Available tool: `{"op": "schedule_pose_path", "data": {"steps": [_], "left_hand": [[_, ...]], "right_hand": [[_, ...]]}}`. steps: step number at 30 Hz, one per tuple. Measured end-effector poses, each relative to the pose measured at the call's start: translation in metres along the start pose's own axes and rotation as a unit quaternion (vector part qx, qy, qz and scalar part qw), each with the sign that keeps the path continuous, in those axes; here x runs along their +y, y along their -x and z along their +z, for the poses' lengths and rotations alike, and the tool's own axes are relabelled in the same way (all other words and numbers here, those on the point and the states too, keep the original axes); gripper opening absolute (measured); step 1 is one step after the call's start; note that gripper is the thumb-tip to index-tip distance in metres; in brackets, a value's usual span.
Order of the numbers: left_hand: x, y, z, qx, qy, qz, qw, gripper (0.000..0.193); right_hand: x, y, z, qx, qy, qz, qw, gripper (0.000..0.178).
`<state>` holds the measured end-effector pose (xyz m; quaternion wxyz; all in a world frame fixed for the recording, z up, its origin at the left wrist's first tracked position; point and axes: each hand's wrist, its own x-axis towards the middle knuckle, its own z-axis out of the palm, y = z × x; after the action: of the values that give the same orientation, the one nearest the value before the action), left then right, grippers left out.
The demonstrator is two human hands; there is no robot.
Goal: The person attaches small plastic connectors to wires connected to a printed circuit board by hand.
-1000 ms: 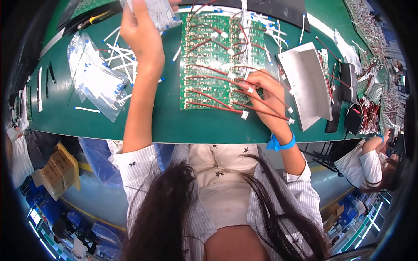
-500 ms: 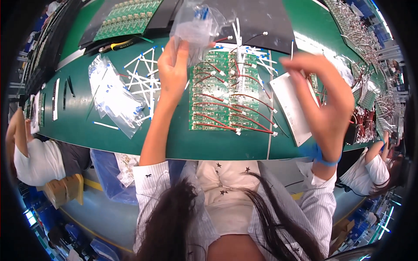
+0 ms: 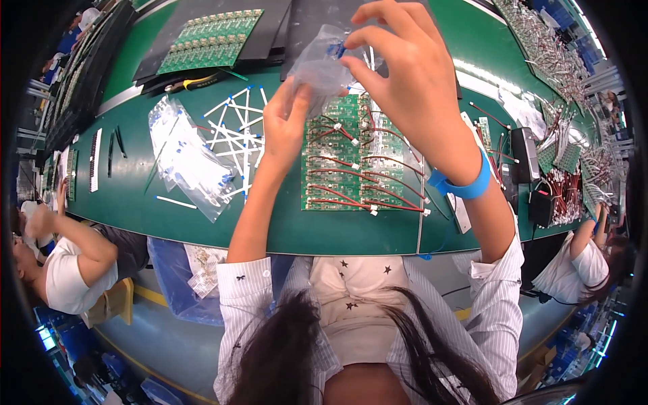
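Observation:
Above the circuit boards, my left hand (image 3: 287, 118) grips a clear plastic bag (image 3: 317, 73) between thumb and fingers. Small blue ends (image 3: 335, 49) show at the bag's upper part. My right hand (image 3: 401, 71) has come to the bag from the right, thumb and forefinger curled together at those blue ends, the other fingers raised. What exactly sits between its fingertips is too small to make out. Below the hands lies a panel of green circuit boards (image 3: 331, 192) with red and black wires ending in white plugs. My right wrist wears a blue band (image 3: 469, 182).
Left of the boards lie loose white strips with blue ends (image 3: 233, 128) and a filled clear bag (image 3: 185, 152). Yellow-black pliers (image 3: 199, 82) lie near another board panel (image 3: 209, 40) on black sheets. Wired boards (image 3: 540, 50) line the right side. Other people sit at both sides.
My right hand has moved left and up, from over the table's right part to the bag. My left hand still holds the bag. The whole view has shifted slightly.

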<state>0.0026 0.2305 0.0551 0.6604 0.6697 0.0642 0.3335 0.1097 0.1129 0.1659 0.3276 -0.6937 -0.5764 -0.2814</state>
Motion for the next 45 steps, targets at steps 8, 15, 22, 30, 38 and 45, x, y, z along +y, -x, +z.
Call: {"op": "schedule_pose_path", "data": {"steps": [8, 15, 22, 30, 38, 45], "left_hand": [[0.003, -0.001, 0.003, -0.007, 0.004, 0.001, 1.0, 0.034], [0.002, -0.002, -0.001, 0.008, -0.012, -0.013, 1.0, 0.035], [-0.003, -0.003, 0.0, 0.021, -0.02, -0.005, 1.0, 0.036], [-0.005, -0.002, 0.003, 0.047, 0.021, 0.006, 0.999, 0.03], [-0.007, -0.003, 0.002, 0.035, 0.01, 0.011, 0.999, 0.029], [-0.009, -0.003, 0.002, 0.035, -0.008, 0.008, 0.999, 0.027]], "right_hand": [[-0.008, -0.007, -0.015, -0.035, -0.212, 0.251, 0.944, 0.016], [0.006, 0.016, -0.012, 0.001, -0.046, 0.032, 0.998, 0.012], [0.001, 0.04, -0.009, -0.089, -0.437, 0.255, 0.858, 0.008], [0.011, 0.048, -0.003, -0.075, -0.458, 0.313, 0.828, 0.01], [0.012, 0.047, -0.001, -0.031, -0.33, 0.282, 0.9, 0.013], [0.022, 0.048, -0.002, -0.127, -0.377, 0.34, 0.852, 0.017]]}}
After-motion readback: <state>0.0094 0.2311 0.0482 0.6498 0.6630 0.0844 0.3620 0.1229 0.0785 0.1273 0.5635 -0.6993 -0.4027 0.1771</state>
